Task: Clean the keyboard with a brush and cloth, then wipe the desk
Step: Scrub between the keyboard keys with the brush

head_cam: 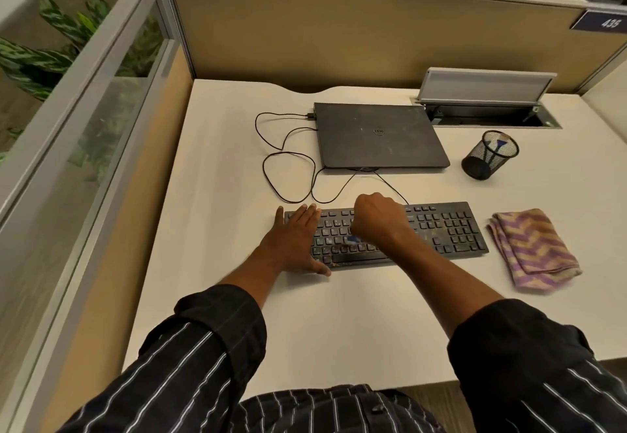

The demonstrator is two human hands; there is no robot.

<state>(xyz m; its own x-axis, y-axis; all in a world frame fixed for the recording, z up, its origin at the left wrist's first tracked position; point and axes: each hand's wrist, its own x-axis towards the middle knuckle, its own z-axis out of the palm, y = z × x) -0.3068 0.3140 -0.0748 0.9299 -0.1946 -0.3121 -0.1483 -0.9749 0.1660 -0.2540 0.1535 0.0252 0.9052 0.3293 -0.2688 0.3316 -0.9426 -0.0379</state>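
Striped sleeves [210, 347] are seen nearest the lens, pushed up on both forearms. The left hand [295, 239] is laid flat, fingers straight, on the left end of the keyboard [448, 229], which is thereby steadied on the desk [339, 313]. The right hand [376, 218] is clenched over the middle keys. A small blue piece, taken to be the brush [351, 239], is gripped beneath it, with its tip at the row above the space bar. The keyboard's long axis is set left to right across the person, so strokes are probably best carried rightward toward the number pad, where specks are visible. The cloth [532, 249] is folded just beyond the keyboard's right end, apart from it, and is nearer the right hand than the left.
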